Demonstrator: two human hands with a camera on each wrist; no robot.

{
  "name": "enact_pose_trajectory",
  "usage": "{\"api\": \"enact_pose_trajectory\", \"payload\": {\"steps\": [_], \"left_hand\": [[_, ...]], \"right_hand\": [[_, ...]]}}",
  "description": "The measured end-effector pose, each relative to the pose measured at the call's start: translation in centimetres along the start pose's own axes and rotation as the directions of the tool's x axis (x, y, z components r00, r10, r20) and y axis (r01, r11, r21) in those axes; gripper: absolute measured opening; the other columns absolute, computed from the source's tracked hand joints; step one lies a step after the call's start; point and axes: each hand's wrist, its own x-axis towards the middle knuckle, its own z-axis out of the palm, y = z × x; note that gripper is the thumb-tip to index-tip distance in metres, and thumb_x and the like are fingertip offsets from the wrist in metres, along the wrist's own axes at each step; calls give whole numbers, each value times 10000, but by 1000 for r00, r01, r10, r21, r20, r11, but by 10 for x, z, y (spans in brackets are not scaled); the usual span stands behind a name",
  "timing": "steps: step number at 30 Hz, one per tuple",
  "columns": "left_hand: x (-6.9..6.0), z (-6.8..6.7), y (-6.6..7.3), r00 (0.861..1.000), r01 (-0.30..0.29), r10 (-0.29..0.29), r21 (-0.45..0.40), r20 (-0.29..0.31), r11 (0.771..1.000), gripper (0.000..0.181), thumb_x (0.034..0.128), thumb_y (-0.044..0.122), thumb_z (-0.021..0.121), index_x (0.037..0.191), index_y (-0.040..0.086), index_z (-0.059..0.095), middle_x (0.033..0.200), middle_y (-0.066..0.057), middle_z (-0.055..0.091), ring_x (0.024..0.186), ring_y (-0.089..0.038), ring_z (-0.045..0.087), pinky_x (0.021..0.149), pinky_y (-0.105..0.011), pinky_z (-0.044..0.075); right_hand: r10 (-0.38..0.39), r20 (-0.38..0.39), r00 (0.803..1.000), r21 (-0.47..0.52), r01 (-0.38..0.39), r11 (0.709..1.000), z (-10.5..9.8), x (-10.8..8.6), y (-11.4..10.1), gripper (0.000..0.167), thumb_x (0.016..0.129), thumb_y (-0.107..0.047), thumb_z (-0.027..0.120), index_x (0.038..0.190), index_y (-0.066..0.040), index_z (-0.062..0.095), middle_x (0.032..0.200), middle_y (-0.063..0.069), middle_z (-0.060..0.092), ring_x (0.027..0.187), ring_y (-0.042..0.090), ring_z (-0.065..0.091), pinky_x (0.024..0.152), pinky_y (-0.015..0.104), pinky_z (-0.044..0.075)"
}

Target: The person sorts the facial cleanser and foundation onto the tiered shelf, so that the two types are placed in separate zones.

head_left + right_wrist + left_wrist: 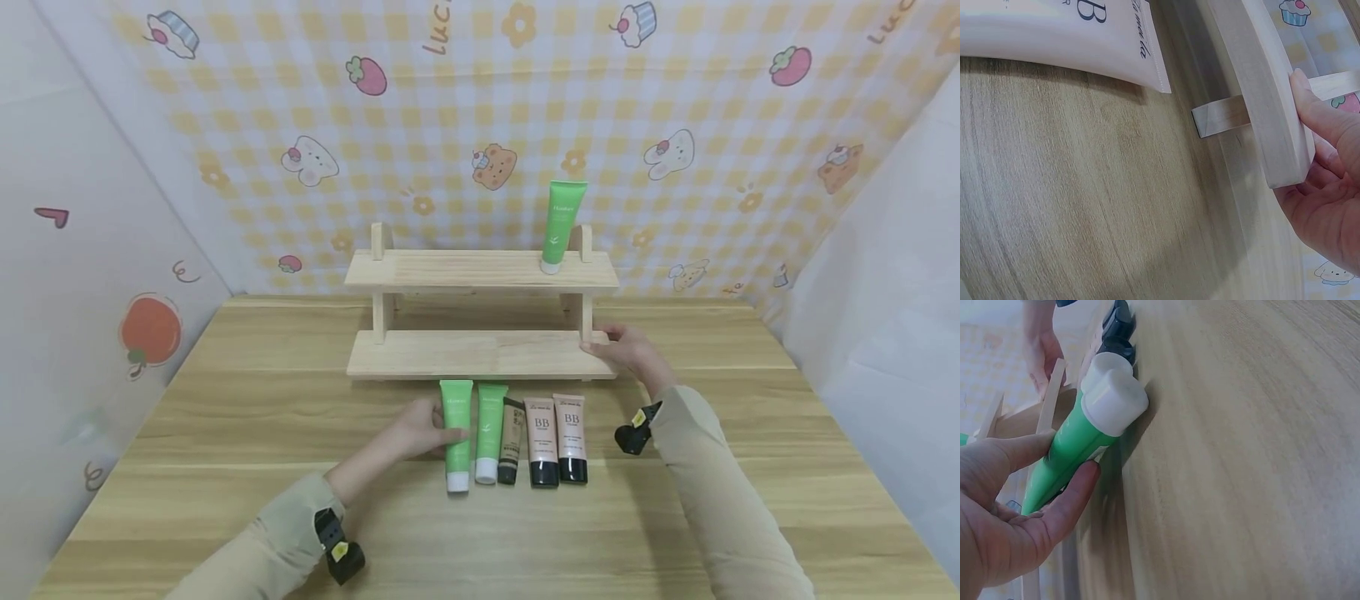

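My left hand pinches a green tube with a white cap, thumb on one side and fingers on the other. In the left wrist view that tube tilts, its cap toward the camera. Beside it on the table lie another green tube, a slim brown tube with a black cap, and two beige BB cream tubes. At the right end of the lower shelf board, my right hand grips the wooden rack, thumb on top and fingers underneath in the right wrist view.
One green tube stands cap down on the right part of the upper shelf board. The two-tier rack sits on the wood-grain table, in front of a yellow checked cloth. White cloth hangs at the right side.
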Motion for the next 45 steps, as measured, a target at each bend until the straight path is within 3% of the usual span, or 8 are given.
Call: {"api": "enact_pose_trajectory", "payload": {"steps": [12, 20, 32, 45], "left_hand": [[3, -10, 14, 999, -44, 46, 84, -21, 996, 445, 762, 232, 723, 1051, -40, 522, 828, -90, 588, 703, -175, 557, 574, -249, 492], [12, -15, 25, 998, -57, 61, 109, -31, 992, 512, 757, 254, 723, 1125, -38, 520, 878, -84, 623, 750, -165, 582, 663, -268, 522], [23, -28, 42, 995, -89, 95, 149, -32, 985, 469, 783, 253, 704, 1105, -25, 505, 871, -90, 631, 750, -169, 586, 653, -251, 509], [30, -35, 55, 989, -130, 137, 112, -57, 985, 555, 792, 227, 700, 1211, -38, 449, 1030, -151, 608, 848, -203, 611, 704, -265, 543]], "right_hand": [[-1, -14, 1000, -1, 1, 1000, -1, 2, 1, 696, 847, -341, 632, 1379, -6, 332, 1420, 255, 328, 1278, 382, 366, 1094, 449, 307], [3, -17, 1000, -11, -3, 1000, -2, 2, 1, 706, 841, -364, 635, 1384, -27, 334, 1438, 252, 295, 1302, 393, 322, 1105, 470, 279], [4, -28, 1000, -14, -4, 1000, 0, 4, 1, 687, 829, -355, 652, 1362, -23, 372, 1418, 244, 337, 1286, 381, 355, 1094, 460, 301], [1, -18, 1000, -5, -1, 1000, 0, 4, 3, 679, 825, -361, 653, 1349, -23, 383, 1410, 241, 352, 1278, 381, 364, 1093, 462, 304]]}}
